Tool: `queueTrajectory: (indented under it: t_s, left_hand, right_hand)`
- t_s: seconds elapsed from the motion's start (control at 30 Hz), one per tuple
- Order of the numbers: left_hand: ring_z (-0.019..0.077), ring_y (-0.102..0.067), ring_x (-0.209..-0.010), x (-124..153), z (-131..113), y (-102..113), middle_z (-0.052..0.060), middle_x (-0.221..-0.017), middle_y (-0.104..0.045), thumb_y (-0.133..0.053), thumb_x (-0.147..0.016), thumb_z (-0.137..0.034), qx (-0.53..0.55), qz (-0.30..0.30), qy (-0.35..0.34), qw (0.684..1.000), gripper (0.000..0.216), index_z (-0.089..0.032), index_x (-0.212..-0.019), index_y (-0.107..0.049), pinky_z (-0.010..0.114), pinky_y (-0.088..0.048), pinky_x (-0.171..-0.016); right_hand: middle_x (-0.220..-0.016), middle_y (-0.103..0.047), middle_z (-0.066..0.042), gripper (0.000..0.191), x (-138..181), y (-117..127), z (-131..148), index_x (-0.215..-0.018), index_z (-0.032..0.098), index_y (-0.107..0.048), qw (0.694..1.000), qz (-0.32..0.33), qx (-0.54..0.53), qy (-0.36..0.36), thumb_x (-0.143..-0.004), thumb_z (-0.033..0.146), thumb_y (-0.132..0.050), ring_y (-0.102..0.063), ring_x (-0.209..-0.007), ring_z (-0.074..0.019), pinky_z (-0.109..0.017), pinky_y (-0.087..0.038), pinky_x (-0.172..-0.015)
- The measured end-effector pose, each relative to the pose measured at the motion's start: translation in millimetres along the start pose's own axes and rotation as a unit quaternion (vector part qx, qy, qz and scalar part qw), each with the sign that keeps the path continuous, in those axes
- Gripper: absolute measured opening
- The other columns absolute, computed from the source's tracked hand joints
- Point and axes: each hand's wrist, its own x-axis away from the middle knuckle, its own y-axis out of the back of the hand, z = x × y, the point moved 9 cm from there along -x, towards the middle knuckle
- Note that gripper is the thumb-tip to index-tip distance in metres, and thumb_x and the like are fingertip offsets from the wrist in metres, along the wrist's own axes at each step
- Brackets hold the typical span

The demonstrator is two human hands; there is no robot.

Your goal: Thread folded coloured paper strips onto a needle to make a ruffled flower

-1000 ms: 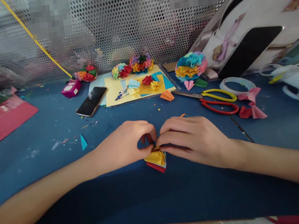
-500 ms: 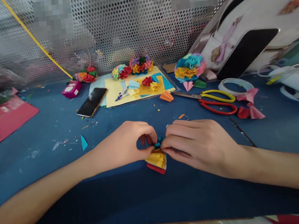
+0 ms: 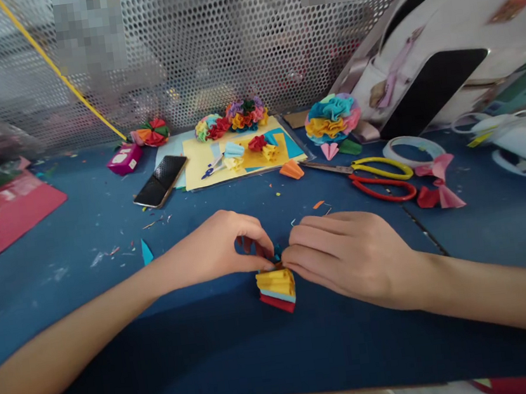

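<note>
A small pleated bundle of crepe paper (image 3: 276,283) hangs between my hands, yellow on top with light blue and red layers under it. Dark blue paper shows at its pinched upper end. My left hand (image 3: 230,245) is closed on that end from the left, thumb and fingertips pressed together. From the right, my right hand (image 3: 347,257) pinches the same end, its fingers curled side by side. The exact grip of the fingertips is partly hidden.
Red-and-yellow-handled scissors (image 3: 380,179) lie beyond my right hand, near a tape roll (image 3: 413,151). A phone (image 3: 161,181), a yellow paper sheet (image 3: 201,160) and a paper pompom (image 3: 332,118) are farther back. A pale backpack (image 3: 456,13) leans against the perforated metal screen (image 3: 225,42).
The pleated bundle has tilted, so more of its light blue and red layers shows. My hands have shifted only slightly and still pinch its upper end.
</note>
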Motion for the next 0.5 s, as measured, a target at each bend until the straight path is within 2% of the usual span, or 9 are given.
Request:
queueTrajectory:
  t_s: [0.17, 0.33, 0.4, 0.5]
  left_hand:
    - [0.0108, -0.061, -0.076, 1, 0, -2, -0.001, -0.086, -0.070, -0.077, -0.082, -0.019, -0.015, -0.015, 0.008, 1.000, 0.006, -0.016, -0.087, -0.075, 0.021, -0.046, -0.069]
    - [0.0125, -0.061, -0.076, 3, -10, -6, -0.001, -0.083, -0.069, -0.072, -0.079, -0.014, -0.084, -0.035, 0.019, 0.996, 0.007, -0.016, -0.086, -0.073, 0.024, -0.043, -0.068]
    - [0.0133, -0.061, -0.076, 5, -13, -9, -0.001, -0.082, -0.067, -0.071, -0.077, -0.013, -0.104, -0.037, 0.030, 0.993, 0.007, -0.016, -0.083, -0.071, 0.024, -0.041, -0.067]
    - [0.0134, -0.060, -0.073, 9, -20, -11, -0.001, -0.082, -0.066, -0.069, -0.076, -0.014, -0.126, -0.043, 0.016, 0.991, 0.006, -0.016, -0.081, -0.070, 0.025, -0.041, -0.067]
  right_hand:
    - [-0.074, -0.062, -0.001, 0.027, -1, 5, 6, -0.080, 0.017, -0.068, 0.999, -0.021, 0.022, 0.030, -0.100, 0.010, -0.051, -0.052, -0.068, -0.0157, -0.032, -0.040, -0.059]
    - [-0.076, -0.066, -0.001, 0.022, 0, 8, 9, -0.085, 0.016, -0.069, 0.998, -0.044, 0.025, 0.048, -0.100, 0.011, -0.053, -0.057, -0.069, -0.0154, -0.032, -0.041, -0.058]
    - [-0.079, -0.068, -0.001, 0.020, 0, 9, 3, -0.087, 0.017, -0.069, 0.998, -0.049, 0.005, 0.031, -0.100, 0.014, -0.055, -0.060, -0.070, -0.0152, -0.031, -0.043, -0.059]
    - [-0.085, -0.070, -0.002, 0.014, 0, 14, -15, -0.093, 0.018, -0.067, 0.995, -0.062, -0.069, -0.032, -0.101, 0.017, -0.056, -0.062, -0.072, -0.0144, -0.029, -0.046, -0.063]
